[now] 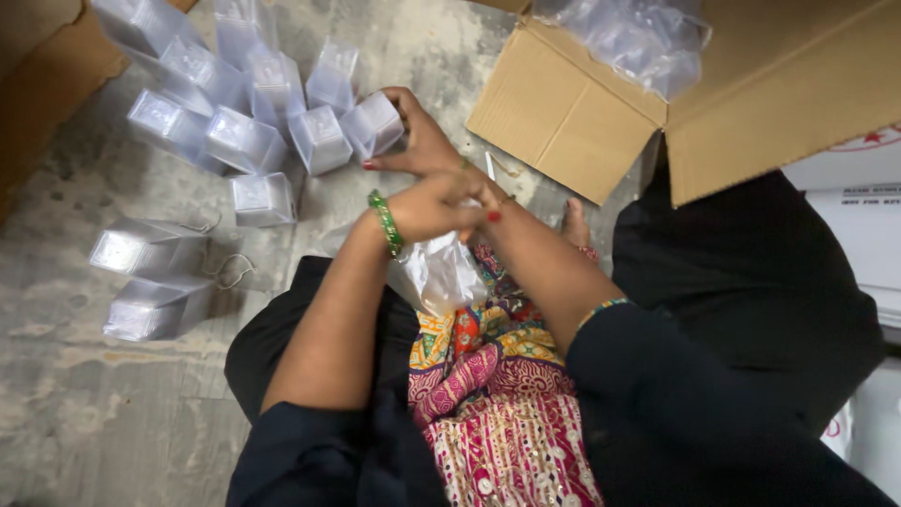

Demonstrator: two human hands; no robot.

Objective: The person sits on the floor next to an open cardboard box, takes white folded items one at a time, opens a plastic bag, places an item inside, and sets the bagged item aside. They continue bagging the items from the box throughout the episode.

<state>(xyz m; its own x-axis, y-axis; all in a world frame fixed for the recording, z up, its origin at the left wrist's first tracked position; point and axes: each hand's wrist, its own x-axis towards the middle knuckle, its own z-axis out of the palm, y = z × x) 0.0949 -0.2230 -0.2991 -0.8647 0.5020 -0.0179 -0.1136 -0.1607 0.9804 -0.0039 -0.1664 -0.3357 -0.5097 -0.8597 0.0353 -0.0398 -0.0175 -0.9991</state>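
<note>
Here the left hand is curled closed around a crinkled clear plastic bag over the lap. The right hand crosses behind it, fingers spread and touching a small clear plastic box among many on the concrete floor. An open cardboard carton lies nearby.

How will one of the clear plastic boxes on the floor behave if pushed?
The clear plastic box looks thin-walled and hollow, so probably light. Its flat sides suggest it would slide on the concrete floor, not roll. It may dent if squeezed.
</note>
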